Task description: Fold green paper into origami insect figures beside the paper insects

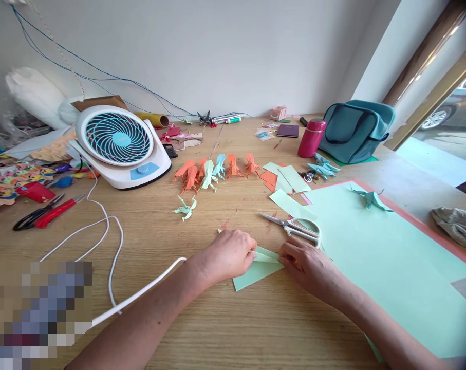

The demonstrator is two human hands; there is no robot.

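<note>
A piece of light green paper (252,276) lies on the wooden table between my two hands, with a strip along its far side folded over. My left hand (233,252) is closed on the paper's left part, thumb and fingers pinching the fold. At the right end of that fold, my right hand (300,259) pinches the paper too. White-handled scissors (300,229) lie just beyond my right hand, blades pointing left. A large light green sheet (387,267) spreads under and beside my right forearm. My left palm hides part of the small paper.
Folded paper figures in orange (233,167), green (185,208) and blue (219,165) stand ahead. Cut paper pieces (290,179), a pink bottle (312,139) and a teal bag (356,131) are at right. A fan (119,141), red-handled pliers (59,211) and a white cable (120,241) are at left.
</note>
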